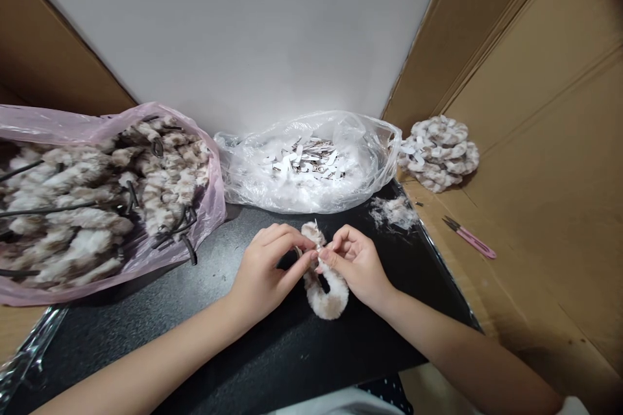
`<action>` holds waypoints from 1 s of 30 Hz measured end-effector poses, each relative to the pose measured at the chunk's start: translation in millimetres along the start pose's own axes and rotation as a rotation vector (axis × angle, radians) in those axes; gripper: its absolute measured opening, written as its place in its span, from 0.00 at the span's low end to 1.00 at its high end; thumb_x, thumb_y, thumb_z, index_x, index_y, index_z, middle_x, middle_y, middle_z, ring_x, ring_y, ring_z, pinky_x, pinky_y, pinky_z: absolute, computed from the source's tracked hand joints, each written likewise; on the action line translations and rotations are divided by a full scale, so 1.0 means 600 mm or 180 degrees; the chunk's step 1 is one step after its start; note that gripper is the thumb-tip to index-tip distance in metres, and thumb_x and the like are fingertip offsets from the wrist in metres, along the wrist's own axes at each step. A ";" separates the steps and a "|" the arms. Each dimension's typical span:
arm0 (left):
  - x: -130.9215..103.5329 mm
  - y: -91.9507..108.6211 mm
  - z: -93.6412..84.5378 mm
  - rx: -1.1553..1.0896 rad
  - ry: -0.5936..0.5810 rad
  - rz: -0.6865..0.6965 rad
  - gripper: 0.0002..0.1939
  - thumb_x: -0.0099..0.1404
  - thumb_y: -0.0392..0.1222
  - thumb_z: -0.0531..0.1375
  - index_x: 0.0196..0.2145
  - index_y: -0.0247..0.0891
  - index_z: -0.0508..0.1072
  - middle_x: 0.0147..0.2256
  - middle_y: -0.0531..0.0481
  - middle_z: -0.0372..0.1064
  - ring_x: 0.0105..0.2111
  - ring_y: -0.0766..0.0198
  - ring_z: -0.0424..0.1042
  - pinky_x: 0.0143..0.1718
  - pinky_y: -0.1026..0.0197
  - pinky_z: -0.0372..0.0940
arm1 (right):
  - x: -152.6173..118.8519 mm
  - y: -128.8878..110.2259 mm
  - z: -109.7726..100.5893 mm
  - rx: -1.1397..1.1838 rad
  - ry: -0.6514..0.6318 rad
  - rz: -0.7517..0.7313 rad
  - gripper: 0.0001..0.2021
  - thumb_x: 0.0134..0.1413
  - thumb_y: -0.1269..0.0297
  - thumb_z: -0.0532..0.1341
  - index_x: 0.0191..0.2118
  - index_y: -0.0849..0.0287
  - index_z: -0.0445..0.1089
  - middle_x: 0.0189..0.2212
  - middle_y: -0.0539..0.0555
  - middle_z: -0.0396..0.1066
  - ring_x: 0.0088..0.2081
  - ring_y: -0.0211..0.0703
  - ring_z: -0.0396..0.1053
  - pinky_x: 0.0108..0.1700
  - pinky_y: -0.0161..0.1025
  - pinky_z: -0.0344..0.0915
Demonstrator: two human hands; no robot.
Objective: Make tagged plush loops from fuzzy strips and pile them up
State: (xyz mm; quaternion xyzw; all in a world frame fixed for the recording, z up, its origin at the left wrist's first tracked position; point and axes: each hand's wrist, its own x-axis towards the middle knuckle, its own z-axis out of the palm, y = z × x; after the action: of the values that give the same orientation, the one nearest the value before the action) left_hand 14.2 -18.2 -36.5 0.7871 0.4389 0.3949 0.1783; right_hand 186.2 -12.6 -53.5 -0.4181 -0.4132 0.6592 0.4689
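Observation:
A fluffy cream-and-brown furry loop point(328, 305) lies on the black tabletop in the middle, with a smaller furry end standing up beyond my fingers. My left hand point(265, 266) pinches the loop's middle from the left, thumb and index finger together. From the right, my right hand point(360, 266) grips the same spot, its fingers curled in. The two sets of fingertips almost meet. Something small, thin and pale pokes out near the top of the loop; its kind cannot be made out. The exact point under the fingertips is hidden.
A pink plastic bag point(217, 191) of furry strips with dark cords lies at left. Behind my hands sits a clear bag point(243, 175) of white tags and metal pieces. At right are a furry bundle point(440, 155), fluff scraps point(394, 213) and pink thread snips point(470, 238).

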 end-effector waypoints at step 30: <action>-0.007 0.004 0.007 -0.0466 0.0343 -0.0139 0.03 0.62 0.32 0.62 0.33 0.38 0.73 0.29 0.53 0.72 0.31 0.67 0.69 0.34 0.65 0.64 | 0.008 0.007 -0.009 0.1013 -0.0423 0.0801 0.23 0.37 0.59 0.75 0.32 0.57 0.60 0.21 0.44 0.72 0.21 0.32 0.71 0.26 0.27 0.67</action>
State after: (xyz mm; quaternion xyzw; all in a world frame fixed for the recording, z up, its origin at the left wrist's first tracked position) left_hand 17.8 -22.5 -39.6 0.7399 0.4349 0.4637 0.2201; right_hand 189.0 -8.3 -60.0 -0.3427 -0.2785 0.7956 0.4147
